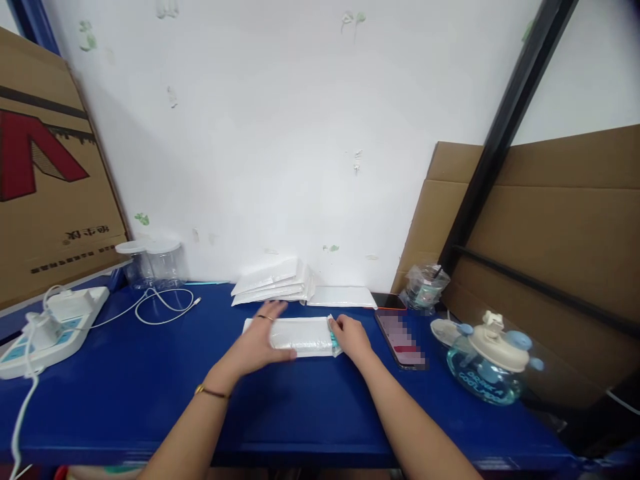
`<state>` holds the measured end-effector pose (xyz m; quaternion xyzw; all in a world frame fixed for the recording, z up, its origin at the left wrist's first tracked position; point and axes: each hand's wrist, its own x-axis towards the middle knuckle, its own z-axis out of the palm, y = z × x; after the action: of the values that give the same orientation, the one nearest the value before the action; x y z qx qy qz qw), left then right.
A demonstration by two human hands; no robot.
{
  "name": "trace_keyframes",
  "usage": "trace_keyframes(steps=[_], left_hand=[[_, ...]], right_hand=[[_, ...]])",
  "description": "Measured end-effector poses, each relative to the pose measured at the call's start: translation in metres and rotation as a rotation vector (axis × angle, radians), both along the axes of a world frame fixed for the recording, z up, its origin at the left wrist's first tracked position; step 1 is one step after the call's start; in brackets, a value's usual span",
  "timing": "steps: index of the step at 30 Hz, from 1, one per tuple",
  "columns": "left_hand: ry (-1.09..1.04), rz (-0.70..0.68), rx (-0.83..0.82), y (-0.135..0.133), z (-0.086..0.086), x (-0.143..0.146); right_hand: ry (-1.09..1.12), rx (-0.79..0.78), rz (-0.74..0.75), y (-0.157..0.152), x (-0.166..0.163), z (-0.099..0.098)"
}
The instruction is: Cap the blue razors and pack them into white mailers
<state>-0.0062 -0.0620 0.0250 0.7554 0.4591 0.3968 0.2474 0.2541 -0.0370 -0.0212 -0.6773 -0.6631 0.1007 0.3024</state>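
A white padded bubble mailer (305, 335) lies lengthwise on the blue table, with a bit of teal (334, 341) showing at its right end. My right hand (351, 337) grips that end, thumb and fingers closed on its edge. Over the mailer's left part is my left hand (260, 340), slightly blurred, thumb and fingers apart; whether it touches the surface I cannot tell. Just behind stands a stack of similar white mailers (273, 280), and one more white mailer (343, 297) lies flat to its right by the wall.
A lit phone (400, 339) and a dark phone (389, 301) lie right of the mailer. Farther right are a water bottle (487, 363) and a plastic-wrapped cup (425, 287). At left are a power strip (65, 327), a white cable (165, 310) and clear lidded jars (155, 263).
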Motion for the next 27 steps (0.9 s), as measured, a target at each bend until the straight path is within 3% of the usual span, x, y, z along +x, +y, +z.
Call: trace_keyframes(steps=[2, 7, 10, 16, 20, 25, 27], left_hand=[[0.29, -0.194, -0.123, 0.016, -0.005, 0.005], [0.45, -0.158, -0.151, 0.054, -0.017, 0.01], [0.505, -0.178, -0.085, 0.058, -0.016, 0.01], [0.64, -0.208, 0.03, 0.053, -0.01, 0.018], [0.7, -0.236, 0.097, 0.058, 0.013, 0.024], [0.896, -0.178, 0.084, 0.058, 0.067, 0.045], [1.101, -0.177, 0.059, 0.055, 0.087, 0.058]], right_hand=[[0.025, 0.022, 0.051, -0.003, 0.004, 0.004], [0.075, 0.109, 0.344, -0.012, 0.031, 0.019], [0.003, 0.039, 0.51, -0.017, 0.042, 0.022], [-0.076, -0.045, 0.56, -0.018, 0.034, 0.014], [0.026, -0.067, 0.592, -0.014, 0.03, 0.013], [0.0, -0.051, 0.522, -0.009, 0.026, 0.009], [-0.047, -0.05, 0.48, -0.009, 0.024, 0.007]])
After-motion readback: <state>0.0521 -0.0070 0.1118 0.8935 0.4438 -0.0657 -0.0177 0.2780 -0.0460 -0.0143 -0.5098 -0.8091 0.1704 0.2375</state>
